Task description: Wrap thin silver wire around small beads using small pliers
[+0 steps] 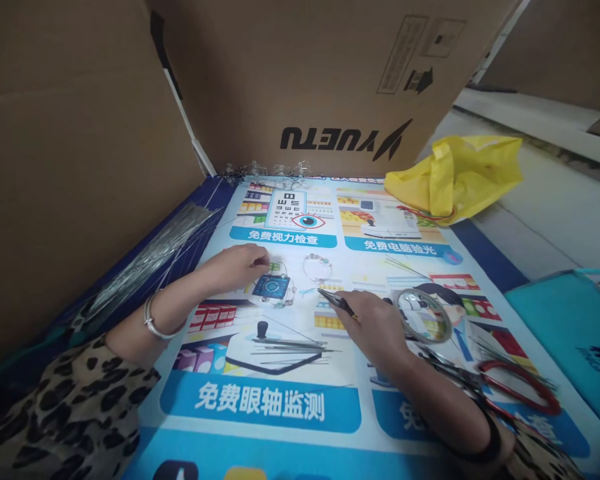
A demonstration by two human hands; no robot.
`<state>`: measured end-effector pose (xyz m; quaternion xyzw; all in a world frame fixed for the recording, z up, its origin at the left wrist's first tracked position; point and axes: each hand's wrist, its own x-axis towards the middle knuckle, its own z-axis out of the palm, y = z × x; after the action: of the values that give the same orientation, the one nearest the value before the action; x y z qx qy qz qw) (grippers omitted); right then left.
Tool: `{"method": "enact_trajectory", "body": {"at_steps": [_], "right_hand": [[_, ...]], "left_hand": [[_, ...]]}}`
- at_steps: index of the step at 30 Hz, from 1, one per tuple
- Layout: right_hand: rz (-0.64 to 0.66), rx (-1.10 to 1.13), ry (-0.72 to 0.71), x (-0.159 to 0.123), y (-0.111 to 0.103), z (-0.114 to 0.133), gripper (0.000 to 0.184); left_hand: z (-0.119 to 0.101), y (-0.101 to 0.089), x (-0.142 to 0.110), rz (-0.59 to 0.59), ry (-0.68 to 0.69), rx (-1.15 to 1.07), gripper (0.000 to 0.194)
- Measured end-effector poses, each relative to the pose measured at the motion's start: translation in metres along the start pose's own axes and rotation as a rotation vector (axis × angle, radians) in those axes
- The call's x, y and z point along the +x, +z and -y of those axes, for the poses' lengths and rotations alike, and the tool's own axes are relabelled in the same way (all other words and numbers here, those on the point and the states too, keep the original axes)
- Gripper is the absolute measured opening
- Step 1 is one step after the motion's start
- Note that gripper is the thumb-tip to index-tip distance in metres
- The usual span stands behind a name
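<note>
My left hand (237,268) is closed in a pinch at the upper edge of a beaded wire bracelet (284,304), a thin loop with small pale beads. The loop lies over a dark blue printed picture on the sheet. In my right hand (377,323) is a pair of pliers (336,299), its narrow tips pointing left, apart from the held bracelet. A second beaded bracelet (318,258) rests just beyond the plier tips. Nearer to me lies a small bunch of straight wires (290,345).
A ring-shaped roll (443,327) and red-handled scissors (540,393) lie by my right forearm. More wires (150,260) sit at left, tangled wire pieces (280,175) at the back. Cardboard (300,80) walls the rear and left. A yellow bag (465,173) and teal bag (570,333) are at right.
</note>
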<state>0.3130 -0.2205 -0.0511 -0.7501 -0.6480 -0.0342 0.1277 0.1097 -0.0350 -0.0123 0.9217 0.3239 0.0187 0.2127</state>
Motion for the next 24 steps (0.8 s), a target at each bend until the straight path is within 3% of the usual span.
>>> {"method": "enact_trajectory", "body": {"at_steps": [8,17,24], "right_hand": [[0.000,0.013,-0.005,0.000,0.001,-0.001,0.022],[-0.029,0.015,-0.020,0.000,0.002,0.000,0.021],[-0.026,0.005,-0.002,0.000,0.001,0.000,0.024]], "left_hand": [[-0.007,0.011,-0.001,-0.022,0.008,0.023,0.018],[-0.022,0.027,-0.003,-0.129,0.037,0.081,0.011],[-0.035,0.021,-0.007,-0.056,-0.063,-0.281,0.008]]}}
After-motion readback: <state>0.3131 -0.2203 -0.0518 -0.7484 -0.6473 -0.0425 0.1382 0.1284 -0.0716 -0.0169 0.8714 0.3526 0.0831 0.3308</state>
